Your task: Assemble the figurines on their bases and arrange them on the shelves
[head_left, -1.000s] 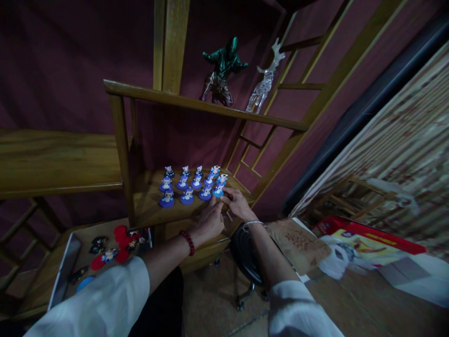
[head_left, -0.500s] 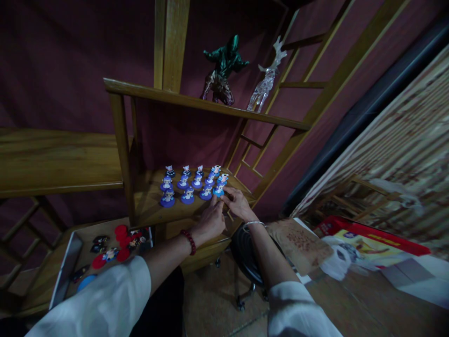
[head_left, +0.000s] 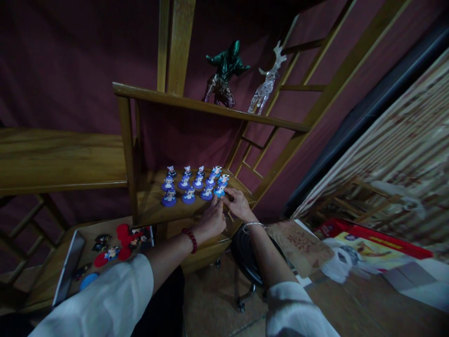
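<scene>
Several small figurines stand in rows on a wooden shelf (head_left: 149,208); many have purple bases, such as the front-left figurine (head_left: 169,198). At the front right corner of the group is a figurine on a light blue base (head_left: 220,190). My left hand (head_left: 211,219), with a red bead bracelet, has its fingertips pinched at the near edge of that base. My right hand (head_left: 239,205), wearing a silver bracelet, reaches in from the right with thumb and fingers closed on the base's side. The fingertips are partly hidden. The figurine stands upright on the shelf.
Above are a green hooded statue (head_left: 226,68) and a clear deer figure (head_left: 265,89). An open box (head_left: 66,267) at lower left holds more figurines, several on red bases. A black stool (head_left: 242,252), plastic bags (head_left: 338,264) and a red-yellow box (head_left: 372,248) are at right.
The camera view has shifted slightly. Both hands stay at the blue-based figurine, with no clear movement of it on the shelf.
</scene>
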{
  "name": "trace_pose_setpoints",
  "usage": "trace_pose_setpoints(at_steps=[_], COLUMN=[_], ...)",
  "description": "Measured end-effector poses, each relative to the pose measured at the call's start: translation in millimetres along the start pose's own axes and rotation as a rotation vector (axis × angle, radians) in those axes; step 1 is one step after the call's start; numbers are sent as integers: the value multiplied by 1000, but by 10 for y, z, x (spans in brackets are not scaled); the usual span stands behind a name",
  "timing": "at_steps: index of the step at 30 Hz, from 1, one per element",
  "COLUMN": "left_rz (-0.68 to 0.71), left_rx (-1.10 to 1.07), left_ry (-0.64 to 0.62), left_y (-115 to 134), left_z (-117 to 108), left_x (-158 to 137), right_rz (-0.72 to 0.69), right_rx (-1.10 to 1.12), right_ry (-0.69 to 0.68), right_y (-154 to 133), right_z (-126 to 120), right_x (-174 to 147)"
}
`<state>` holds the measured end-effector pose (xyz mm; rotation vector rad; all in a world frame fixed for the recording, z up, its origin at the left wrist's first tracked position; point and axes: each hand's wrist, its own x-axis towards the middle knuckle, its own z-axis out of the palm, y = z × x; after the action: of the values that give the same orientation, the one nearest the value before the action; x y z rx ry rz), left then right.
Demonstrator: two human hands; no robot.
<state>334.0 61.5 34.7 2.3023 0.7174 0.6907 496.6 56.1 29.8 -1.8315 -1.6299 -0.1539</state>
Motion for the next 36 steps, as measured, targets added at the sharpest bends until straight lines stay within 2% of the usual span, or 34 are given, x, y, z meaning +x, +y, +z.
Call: trace_pose_setpoints(at_steps=[6, 13, 26, 31, 36], left_rz=[18, -21, -24, 25, 81], left_rx=[1, -9, 9, 20, 77], left_ry=[1, -15, 3, 16, 14], left_y=[7, 55, 0, -25, -90], left_z=[-25, -55, 2, 17, -15], left_x=[-15, -24, -32, -155, -400], right_rz=[3, 9, -14, -17, 7], right_rx=[-7, -10, -25, -7, -23], right_ry=[25, 22, 40, 57, 63], right_y=[-18, -46, -52, -43, -67], right_z=[-6, -29, -25, -43, -38], right_x=[-7, -9, -23, -44, -79])
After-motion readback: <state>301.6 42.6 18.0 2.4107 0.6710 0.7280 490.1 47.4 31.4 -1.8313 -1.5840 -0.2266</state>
